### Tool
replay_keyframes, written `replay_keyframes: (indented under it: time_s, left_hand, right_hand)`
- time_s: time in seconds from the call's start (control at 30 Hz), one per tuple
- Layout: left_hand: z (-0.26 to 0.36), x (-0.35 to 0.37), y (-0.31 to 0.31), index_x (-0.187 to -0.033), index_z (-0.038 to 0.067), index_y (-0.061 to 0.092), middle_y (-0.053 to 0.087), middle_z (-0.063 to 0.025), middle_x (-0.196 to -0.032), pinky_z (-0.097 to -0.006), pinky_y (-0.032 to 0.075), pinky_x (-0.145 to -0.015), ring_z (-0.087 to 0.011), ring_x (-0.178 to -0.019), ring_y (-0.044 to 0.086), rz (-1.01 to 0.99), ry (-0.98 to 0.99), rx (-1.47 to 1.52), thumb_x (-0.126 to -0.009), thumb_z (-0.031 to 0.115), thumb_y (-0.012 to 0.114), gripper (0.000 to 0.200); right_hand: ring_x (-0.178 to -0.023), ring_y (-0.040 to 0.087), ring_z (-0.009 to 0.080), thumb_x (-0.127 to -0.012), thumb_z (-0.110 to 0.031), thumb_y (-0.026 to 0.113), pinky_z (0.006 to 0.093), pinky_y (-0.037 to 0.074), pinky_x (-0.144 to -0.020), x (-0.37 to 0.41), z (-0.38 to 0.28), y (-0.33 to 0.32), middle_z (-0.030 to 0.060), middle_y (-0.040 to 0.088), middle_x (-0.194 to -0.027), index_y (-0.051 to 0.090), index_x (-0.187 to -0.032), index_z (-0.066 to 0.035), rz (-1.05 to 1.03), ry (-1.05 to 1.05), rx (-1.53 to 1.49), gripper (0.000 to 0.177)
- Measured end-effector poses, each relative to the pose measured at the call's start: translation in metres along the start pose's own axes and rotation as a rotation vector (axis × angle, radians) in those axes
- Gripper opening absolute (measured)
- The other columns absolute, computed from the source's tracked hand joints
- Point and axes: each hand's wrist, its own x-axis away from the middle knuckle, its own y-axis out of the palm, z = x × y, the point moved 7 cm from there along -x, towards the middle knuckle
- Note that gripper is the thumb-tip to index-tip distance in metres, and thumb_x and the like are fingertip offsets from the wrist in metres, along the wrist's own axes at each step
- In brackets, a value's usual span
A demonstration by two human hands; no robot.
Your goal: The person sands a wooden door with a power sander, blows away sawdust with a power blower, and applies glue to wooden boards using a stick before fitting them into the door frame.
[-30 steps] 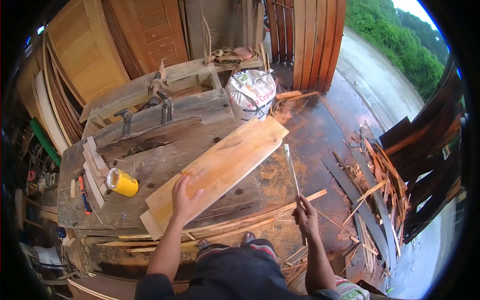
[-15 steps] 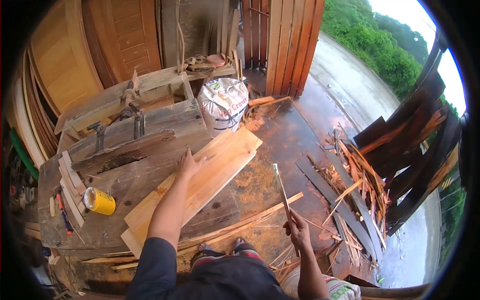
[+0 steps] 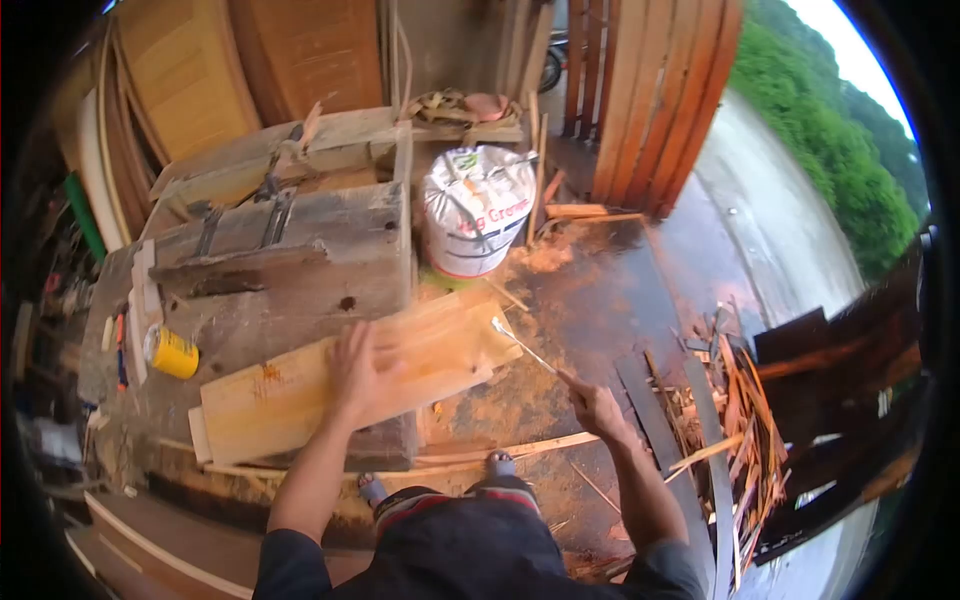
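Note:
My left hand [image 3: 360, 368] is blurred and rests over the middle of the pale boards [image 3: 270, 405], its fingers apart. The boards lie stacked on the worn wooden workbench [image 3: 300, 300], and their right end sticks out past the bench edge. In my right hand [image 3: 592, 402] is a thin stick-like tool [image 3: 540, 360] with whitish stuff on its tip. That tip is over or against the right end of the boards; contact cannot be made out. A yellow tin [image 3: 171, 351] stands on the bench at the left.
A white sack [image 3: 478, 215] stands behind the boards. Black clamps [image 3: 276, 220] sit on the bench. Wood scraps [image 3: 745, 430] are piled at the right, near dark planks [image 3: 840, 360]. Reddish slats [image 3: 665, 110] stand upright at the back. Thin strips lie on the floor by the feet.
The view has shifted. My right hand has moved up and forward, and the tool's tip has come to the boards' right end. The boards lie at a flatter angle in view.

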Motion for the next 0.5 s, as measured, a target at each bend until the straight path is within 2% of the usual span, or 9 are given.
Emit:
replay_keyframes:
  time_s: [0.03, 0.1, 0.13, 0.23, 0.27, 0.37, 0.5]
  left_hand:
    - [0.039, 0.011, 0.001, -0.145, 0.009, 0.048, 0.045, -0.0172, -0.152, -0.0619, 0.023, -0.116, -0.0380, -0.143, 0.039, -0.071, 0.041, -0.054, -0.071, 0.058, 0.083, 0.096]
    - [0.092, 0.032, 0.037, -0.153, 0.010, 0.039, 0.037, -0.0156, -0.159, -0.0623, 0.022, -0.118, -0.0395, -0.146, 0.033, -0.172, 0.058, -0.165, -0.077, 0.048, 0.080, 0.095]
    - [0.106, 0.036, 0.052, -0.157, 0.011, 0.034, 0.032, -0.0147, -0.162, -0.0625, 0.021, -0.118, -0.0402, -0.148, 0.030, -0.211, 0.062, -0.214, -0.079, 0.042, 0.079, 0.095]
    - [0.099, 0.044, 0.094, -0.160, 0.012, 0.029, 0.028, -0.0107, -0.166, -0.0634, 0.021, -0.119, -0.0394, -0.151, 0.026, -0.129, 0.050, -0.483, -0.087, 0.027, 0.069, 0.085]
    - [0.106, 0.043, 0.087, -0.160, 0.013, 0.031, 0.029, -0.0071, -0.165, -0.0639, 0.022, -0.118, -0.0396, -0.150, 0.027, -0.126, 0.014, -0.401, -0.091, 0.019, 0.060, 0.075]
    - [0.104, 0.043, 0.094, -0.160, 0.015, 0.031, 0.030, -0.0057, -0.165, -0.0640, 0.023, -0.118, -0.0402, -0.149, 0.029, -0.110, 0.013, -0.510, -0.091, 0.018, 0.061, 0.075]
    - [0.105, 0.043, 0.092, -0.158, 0.016, 0.034, 0.031, -0.0046, -0.164, -0.0636, 0.025, -0.117, -0.0391, -0.149, 0.031, -0.120, -0.018, -0.496, -0.091, 0.016, 0.061, 0.072]
  right_hand:
    - [-0.066, 0.063, 0.0327, -0.090, -0.001, 0.054, 0.0386, 0.053, -0.065, -0.014, 0.005, -0.001, 0.0146, 0.063, -0.077, 0.065, -0.137, -0.018, -0.026, -0.072, 0.063, 0.051]
    - [-0.069, 0.065, 0.0342, -0.091, -0.003, 0.054, 0.0419, 0.054, -0.066, -0.045, 0.010, -0.007, 0.0148, 0.065, -0.080, 0.066, -0.136, -0.021, -0.050, -0.225, 0.198, 0.049]
    - [-0.073, 0.068, 0.0347, -0.095, -0.005, 0.051, 0.0458, 0.057, -0.068, -0.057, 0.018, -0.008, 0.0151, 0.067, -0.090, 0.064, -0.138, -0.027, -0.135, -0.202, 0.283, 0.050]
    - [-0.077, 0.069, 0.0348, -0.095, -0.006, 0.051, 0.0458, 0.059, -0.071, -0.092, 0.043, -0.009, 0.0149, 0.066, -0.096, 0.060, -0.141, -0.032, -0.311, -0.151, 0.426, 0.053]
    - [-0.079, 0.070, 0.0345, -0.095, -0.006, 0.051, 0.0465, 0.059, -0.072, -0.100, 0.044, -0.015, 0.0150, 0.065, -0.101, 0.058, -0.143, -0.034, -0.240, -0.324, 0.442, 0.056]
    - [-0.081, 0.070, 0.0344, -0.094, -0.007, 0.052, 0.0466, 0.059, -0.074, -0.124, 0.047, -0.023, 0.0143, 0.064, -0.099, 0.058, -0.143, -0.033, -0.193, -0.402, 0.440, 0.055]
    - [-0.073, 0.069, 0.0326, -0.096, -0.010, 0.054, 0.0471, 0.057, -0.067, -0.128, 0.052, -0.022, 0.0167, 0.068, -0.093, 0.062, -0.139, -0.027, -0.254, -0.332, 0.225, 0.048]
